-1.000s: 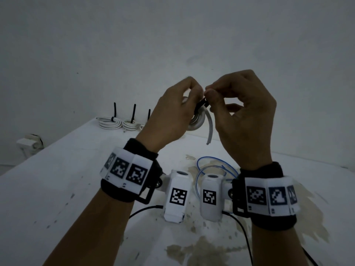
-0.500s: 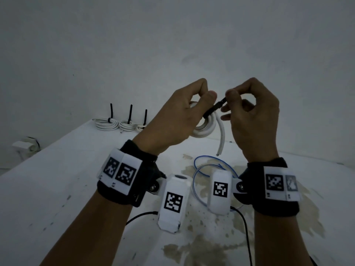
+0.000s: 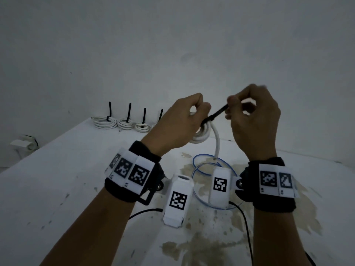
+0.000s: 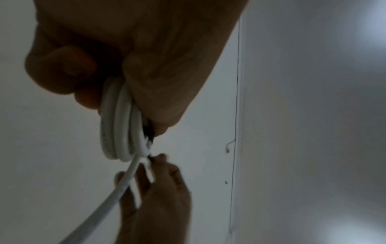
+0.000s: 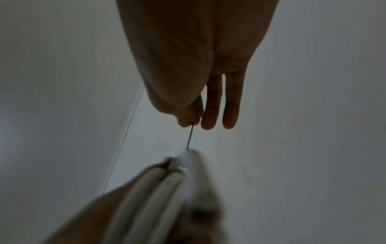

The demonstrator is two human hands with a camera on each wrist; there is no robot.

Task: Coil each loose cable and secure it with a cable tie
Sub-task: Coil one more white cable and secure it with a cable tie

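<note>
Above table (image 3: 57, 179), white coil (image 3: 200, 138), black tie (image 3: 216, 114).

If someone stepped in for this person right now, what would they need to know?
Left hand: grips the white cable coil in the air above the table; one loose end hangs down.
Right hand: pinches the tail of the black cable tie looped round the coil, drawn out straight.
Done: four tied white coils in a row at the table's far edge, their tie tails sticking up.
Left: tighten this tie fully, set the coil down, then coil and tie the blue cable lying loose on the table.
</note>
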